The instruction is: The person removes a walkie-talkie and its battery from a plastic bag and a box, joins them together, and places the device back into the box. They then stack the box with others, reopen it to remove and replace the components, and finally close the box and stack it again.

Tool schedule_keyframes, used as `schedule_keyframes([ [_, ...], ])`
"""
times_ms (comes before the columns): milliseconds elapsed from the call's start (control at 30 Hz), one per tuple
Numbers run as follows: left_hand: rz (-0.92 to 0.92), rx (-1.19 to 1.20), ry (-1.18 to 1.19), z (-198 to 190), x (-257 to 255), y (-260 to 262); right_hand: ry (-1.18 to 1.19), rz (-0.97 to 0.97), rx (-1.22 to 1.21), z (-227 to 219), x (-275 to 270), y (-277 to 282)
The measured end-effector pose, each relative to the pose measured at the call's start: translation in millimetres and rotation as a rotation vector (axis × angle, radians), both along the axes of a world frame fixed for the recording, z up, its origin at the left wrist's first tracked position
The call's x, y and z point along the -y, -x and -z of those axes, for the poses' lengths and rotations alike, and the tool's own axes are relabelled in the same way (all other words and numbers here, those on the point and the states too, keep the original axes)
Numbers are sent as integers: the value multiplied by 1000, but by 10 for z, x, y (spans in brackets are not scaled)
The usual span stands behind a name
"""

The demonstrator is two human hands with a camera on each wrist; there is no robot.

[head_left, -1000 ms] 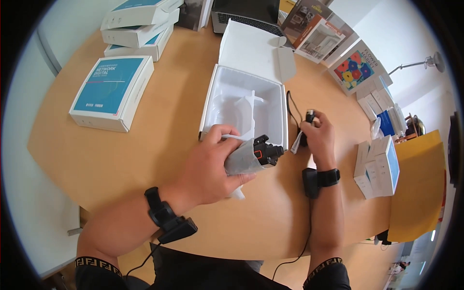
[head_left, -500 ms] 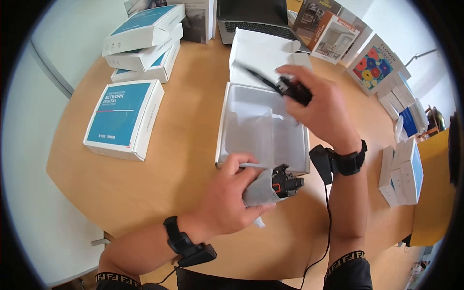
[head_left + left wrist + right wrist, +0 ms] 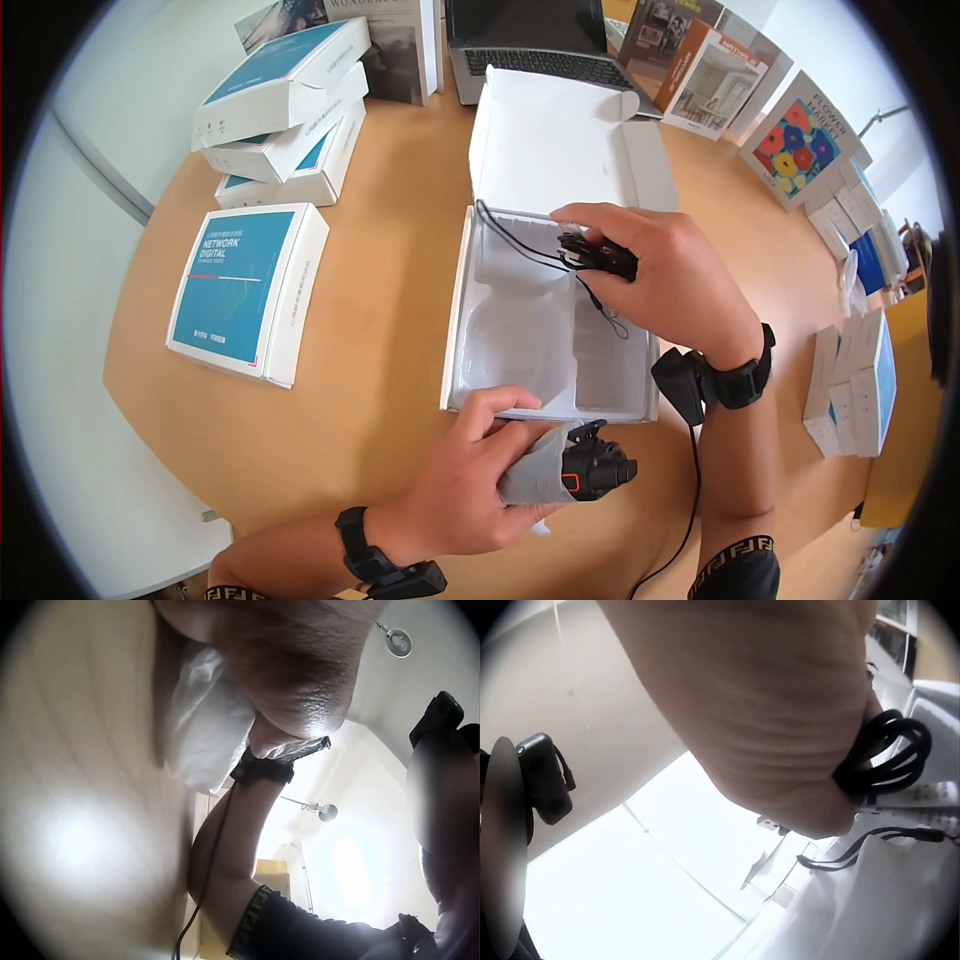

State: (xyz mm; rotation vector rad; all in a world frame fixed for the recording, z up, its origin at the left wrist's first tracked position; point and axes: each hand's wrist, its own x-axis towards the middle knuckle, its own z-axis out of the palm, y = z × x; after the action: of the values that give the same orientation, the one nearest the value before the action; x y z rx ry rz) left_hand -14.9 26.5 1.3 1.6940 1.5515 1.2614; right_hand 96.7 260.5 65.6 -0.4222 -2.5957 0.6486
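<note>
My left hand (image 3: 450,490) grips a black two-way radio (image 3: 598,468) by its grey translucent plastic sleeve (image 3: 535,470), just in front of the open white box. The knob end sticks out toward the right. In the left wrist view, the loose plastic (image 3: 206,727) hangs close over the table. Over the box's moulded tray (image 3: 515,345), my right hand (image 3: 685,280) pinches a bundled black cable (image 3: 597,256). One loop of it reaches left, and a thin cord loop (image 3: 612,322) dangles over the right compartment. The right wrist view shows the coils (image 3: 892,754) beside a printed white label (image 3: 922,796).
The box's raised lid (image 3: 560,140) leans back toward a laptop (image 3: 540,65). On the left lie a blue-and-white box (image 3: 240,285) and a stack of similar ones (image 3: 285,110). Upright books (image 3: 710,90) stand at the back right, and small white boxes (image 3: 850,385) at the right edge.
My right hand has come from the table right of the box, lifting the black cable up and left, and now holds it over the tray. The left hand still grips the radio.
</note>
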Motion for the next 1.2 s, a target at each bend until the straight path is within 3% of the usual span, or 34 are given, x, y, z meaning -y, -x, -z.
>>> schedule_keyframes([
  [67, 0, 14, -7, 0, -3, -1, -86, 21, 45, 17, 4, 33],
  [300, -1, 60, 82, 16, 34, 22, -2, 87, 74, 47, 2, 75],
  [467, 11, 53, -9, 29, 28, 37, -4, 80, 318, 17, 7, 47],
  [700, 24, 42, -12, -4, 13, 46, -30, 74, 363, 36, 22, 33],
  [767, 25, 46, 4, -8, 21, 48, -46, 151, 320, -20, 51, 49],
  [867, 29, 38, -2, 8, 20, 57, -106, 167, 158, -23, 28, 43],
  [1200, 28, 33, 5, 10, 15, 48, -143, 158, -24, 61, -35, 43],
])
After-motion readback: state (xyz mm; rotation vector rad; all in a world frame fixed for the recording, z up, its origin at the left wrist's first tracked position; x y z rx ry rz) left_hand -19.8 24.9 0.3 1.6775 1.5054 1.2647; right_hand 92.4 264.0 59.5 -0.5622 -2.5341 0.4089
